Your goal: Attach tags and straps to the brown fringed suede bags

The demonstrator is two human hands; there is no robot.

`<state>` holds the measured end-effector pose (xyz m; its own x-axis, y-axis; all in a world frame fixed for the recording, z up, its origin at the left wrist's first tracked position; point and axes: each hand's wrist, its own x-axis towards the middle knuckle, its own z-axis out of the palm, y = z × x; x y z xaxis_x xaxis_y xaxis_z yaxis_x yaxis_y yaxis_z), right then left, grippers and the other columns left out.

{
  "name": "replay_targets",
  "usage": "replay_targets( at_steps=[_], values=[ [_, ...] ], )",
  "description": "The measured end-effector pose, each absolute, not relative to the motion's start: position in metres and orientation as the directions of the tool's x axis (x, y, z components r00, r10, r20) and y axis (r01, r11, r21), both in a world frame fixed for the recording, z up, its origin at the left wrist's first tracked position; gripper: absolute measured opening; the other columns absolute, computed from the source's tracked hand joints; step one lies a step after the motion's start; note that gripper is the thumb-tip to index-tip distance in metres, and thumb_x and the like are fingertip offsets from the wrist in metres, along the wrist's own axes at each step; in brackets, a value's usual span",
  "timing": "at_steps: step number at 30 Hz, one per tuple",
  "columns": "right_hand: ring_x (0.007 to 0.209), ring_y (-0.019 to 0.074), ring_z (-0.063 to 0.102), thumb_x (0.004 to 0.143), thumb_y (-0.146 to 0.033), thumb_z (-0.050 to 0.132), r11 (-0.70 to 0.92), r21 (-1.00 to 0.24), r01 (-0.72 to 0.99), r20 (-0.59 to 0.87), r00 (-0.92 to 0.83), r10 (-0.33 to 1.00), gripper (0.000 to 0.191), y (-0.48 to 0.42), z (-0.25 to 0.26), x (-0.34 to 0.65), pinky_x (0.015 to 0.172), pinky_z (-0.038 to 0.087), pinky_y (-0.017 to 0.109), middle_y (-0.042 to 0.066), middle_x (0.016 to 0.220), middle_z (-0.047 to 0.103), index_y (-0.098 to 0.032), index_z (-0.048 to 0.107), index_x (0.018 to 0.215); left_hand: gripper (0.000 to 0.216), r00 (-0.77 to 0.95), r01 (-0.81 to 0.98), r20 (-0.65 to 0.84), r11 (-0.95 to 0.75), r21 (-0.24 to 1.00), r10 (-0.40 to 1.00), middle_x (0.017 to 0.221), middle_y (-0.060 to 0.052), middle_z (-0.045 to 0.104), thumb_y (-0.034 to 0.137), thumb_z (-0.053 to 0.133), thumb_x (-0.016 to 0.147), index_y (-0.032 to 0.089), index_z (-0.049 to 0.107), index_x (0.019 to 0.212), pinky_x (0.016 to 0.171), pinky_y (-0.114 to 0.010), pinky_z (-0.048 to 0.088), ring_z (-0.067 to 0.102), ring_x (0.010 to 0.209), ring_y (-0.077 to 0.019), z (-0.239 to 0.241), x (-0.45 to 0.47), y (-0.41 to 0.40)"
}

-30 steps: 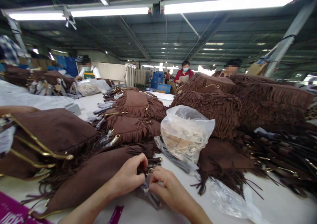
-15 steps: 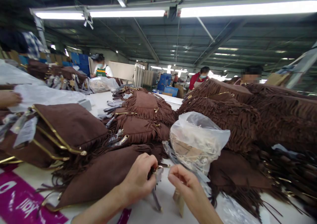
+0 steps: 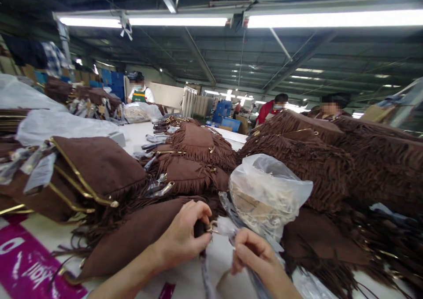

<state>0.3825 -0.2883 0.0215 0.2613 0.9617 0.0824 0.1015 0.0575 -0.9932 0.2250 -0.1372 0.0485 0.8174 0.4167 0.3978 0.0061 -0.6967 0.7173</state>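
Note:
A brown suede fringed bag [image 3: 132, 239] lies flat in front of me on the white table [image 3: 139, 134]. My left hand [image 3: 183, 237] is closed around a dark strap end with a gold metal ring [image 3: 211, 226] at the bag's corner. Just to the right, my right hand [image 3: 253, 255] pinches a thin clear plastic wrap [image 3: 228, 228] that runs to that ring. A dark strap [image 3: 206, 277] hangs down between my hands.
A clear plastic bag of gold fittings [image 3: 267, 195] stands right behind my hands. Piles of brown fringed bags [image 3: 194, 158] cover the middle, left and right. Three masked workers, one in red [image 3: 272, 109], stand at the far side. A magenta sheet [image 3: 29, 263] lies lower left.
My right hand has dropped lower and right, drawing the clear plastic away from the ring. My left hand keeps its grip. The view has shifted a little to the left.

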Motion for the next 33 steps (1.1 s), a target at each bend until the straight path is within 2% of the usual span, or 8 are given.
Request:
replay_targets(
  at_steps=[5, 13, 18, 20, 23, 27, 29, 33],
  values=[
    [0.069, 0.0169, 0.052, 0.086, -0.029, 0.058, -0.090, -0.772, 0.629, 0.080, 0.236, 0.968, 0.022, -0.313, 0.031, 0.409, 0.064, 0.036, 0.026, -0.001, 0.069, 0.055, -0.020, 0.056, 0.065, 0.020, 0.946, 0.063, 0.211, -0.780, 0.622, 0.244, 0.091, 0.000, 0.058, 0.012, 0.062, 0.068, 0.021, 0.056, 0.085, 0.113, -0.054, 0.015, 0.052, 0.098, -0.0214, 0.034, 0.230, -0.141],
    [0.078, 0.0217, 0.057, 0.089, -0.025, 0.051, -0.126, -0.659, 0.742, 0.182, 0.319, 0.930, 0.020, -0.300, 0.001, 0.407, 0.072, 0.043, 0.032, 0.001, 0.077, 0.059, -0.023, 0.057, 0.071, 0.018, 0.948, 0.104, 0.153, -0.726, 0.680, 0.279, 0.089, 0.001, 0.057, 0.015, 0.060, 0.069, 0.021, 0.053, 0.085, 0.117, -0.055, 0.004, 0.054, 0.094, -0.0198, 0.013, 0.241, -0.138],
    [0.116, 0.0318, 0.052, 0.088, -0.028, 0.052, -0.115, -0.558, 0.822, 0.404, 0.390, 0.827, 0.019, -0.301, 0.004, 0.402, 0.098, 0.039, 0.045, 0.012, 0.123, 0.058, -0.023, 0.062, 0.072, 0.015, 0.941, 0.117, 0.103, -0.595, 0.795, 0.323, 0.084, 0.004, 0.059, 0.016, 0.062, 0.069, 0.020, 0.057, 0.082, 0.118, -0.051, 0.001, 0.057, 0.090, -0.0181, 0.010, 0.244, -0.130],
    [0.098, 0.0275, 0.059, 0.091, -0.034, 0.051, -0.108, -0.600, 0.793, 0.431, 0.433, 0.792, 0.024, -0.304, 0.009, 0.394, 0.086, 0.045, 0.038, 0.010, 0.105, 0.063, -0.023, 0.061, 0.073, 0.013, 0.936, 0.133, 0.062, -0.510, 0.850, 0.346, 0.082, 0.005, 0.061, 0.017, 0.064, 0.069, 0.020, 0.059, 0.081, 0.118, -0.050, 0.001, 0.058, 0.090, -0.0187, 0.010, 0.245, -0.127],
    [0.061, 0.0171, 0.052, 0.095, -0.043, 0.049, -0.116, -0.778, 0.617, 0.254, 0.478, 0.841, 0.030, -0.305, 0.008, 0.377, 0.057, 0.042, 0.026, -0.001, 0.066, 0.053, -0.023, 0.057, 0.074, 0.013, 0.927, 0.138, 0.007, -0.357, 0.924, 0.375, 0.080, 0.004, 0.065, 0.018, 0.066, 0.067, 0.019, 0.061, 0.079, 0.116, -0.047, 0.011, 0.059, 0.086, -0.0182, 0.012, 0.246, -0.124],
    [0.059, 0.0154, 0.048, 0.092, -0.046, 0.053, -0.143, -0.872, 0.468, 0.139, 0.517, 0.845, 0.032, -0.293, -0.012, 0.360, 0.053, 0.038, 0.024, -0.003, 0.061, 0.049, -0.021, 0.057, 0.072, 0.019, 0.926, 0.114, -0.059, -0.130, 0.985, 0.372, 0.079, 0.000, 0.066, 0.018, 0.063, 0.063, 0.015, 0.061, 0.082, 0.083, -0.031, 0.045, 0.058, 0.075, -0.0160, 0.012, 0.247, -0.122],
    [0.060, 0.0160, 0.049, 0.090, -0.046, 0.054, -0.148, -0.879, 0.454, 0.153, 0.562, 0.813, 0.033, -0.286, -0.020, 0.357, 0.053, 0.038, 0.024, -0.003, 0.061, 0.050, -0.021, 0.057, 0.070, 0.022, 0.925, 0.111, -0.084, -0.052, 0.992, 0.371, 0.077, -0.001, 0.065, 0.019, 0.062, 0.061, 0.014, 0.061, 0.082, 0.066, -0.025, 0.042, 0.056, 0.072, -0.0150, 0.011, 0.248, -0.122],
    [0.058, 0.0159, 0.049, 0.091, -0.048, 0.051, -0.186, -0.858, 0.479, 0.164, 0.599, 0.784, 0.034, -0.277, -0.028, 0.357, 0.053, 0.038, 0.024, -0.003, 0.060, 0.051, -0.021, 0.057, 0.071, 0.024, 0.921, 0.110, -0.114, 0.032, 0.993, 0.372, 0.071, 0.002, 0.060, 0.018, 0.062, 0.058, 0.014, 0.061, 0.081, 0.058, -0.023, 0.036, 0.049, 0.064, -0.0117, 0.010, 0.249, -0.122]
  ],
)
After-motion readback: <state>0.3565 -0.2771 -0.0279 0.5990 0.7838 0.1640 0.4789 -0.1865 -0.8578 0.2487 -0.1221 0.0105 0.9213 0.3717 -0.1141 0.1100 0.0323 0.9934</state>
